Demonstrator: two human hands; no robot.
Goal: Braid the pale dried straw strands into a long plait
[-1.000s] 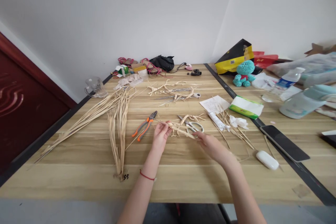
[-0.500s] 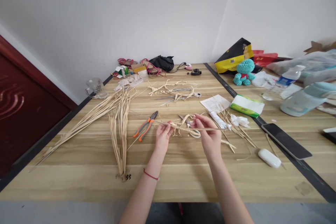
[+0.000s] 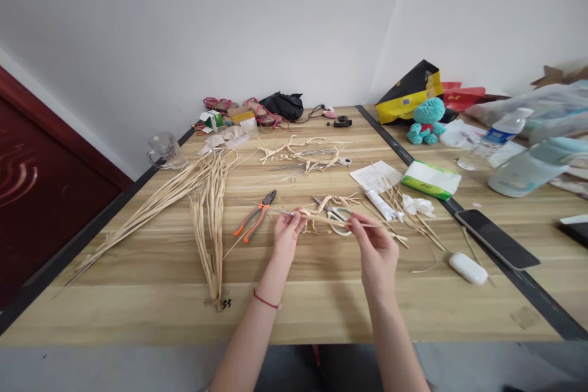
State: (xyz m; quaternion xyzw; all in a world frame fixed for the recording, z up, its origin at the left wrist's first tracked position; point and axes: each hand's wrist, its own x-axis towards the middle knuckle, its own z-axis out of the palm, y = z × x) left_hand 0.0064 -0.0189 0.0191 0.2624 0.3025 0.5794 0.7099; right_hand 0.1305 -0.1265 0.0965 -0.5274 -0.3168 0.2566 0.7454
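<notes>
My left hand (image 3: 286,237) is closed in a pinch on a pale woven straw piece (image 3: 310,218) with small offshoots and thin wires running out to the left. In my right hand (image 3: 374,245), thumb and fingers pinch a flat straw strip (image 3: 337,221) that stretches across from the woven piece. Behind the strip lie white-handled scissors (image 3: 340,220), partly covered, with another small straw figure (image 3: 331,201) by their blades. Pliers (image 3: 255,217) with orange and grey handles rest left of my left hand.
Long straw bundles (image 3: 214,226) lie on the left. Farther back are branching straw pieces (image 3: 321,162) and metal rods. To the right are a white tube (image 3: 380,204), loose straws, a tissue pack (image 3: 432,180), a phone (image 3: 497,239) and a white case (image 3: 468,268). A glass mug (image 3: 166,150) stands back left.
My right hand has moved from the woven piece's lower end, up and then slightly right, and now pinches the strip. My left hand keeps its hold, shifted slightly right.
</notes>
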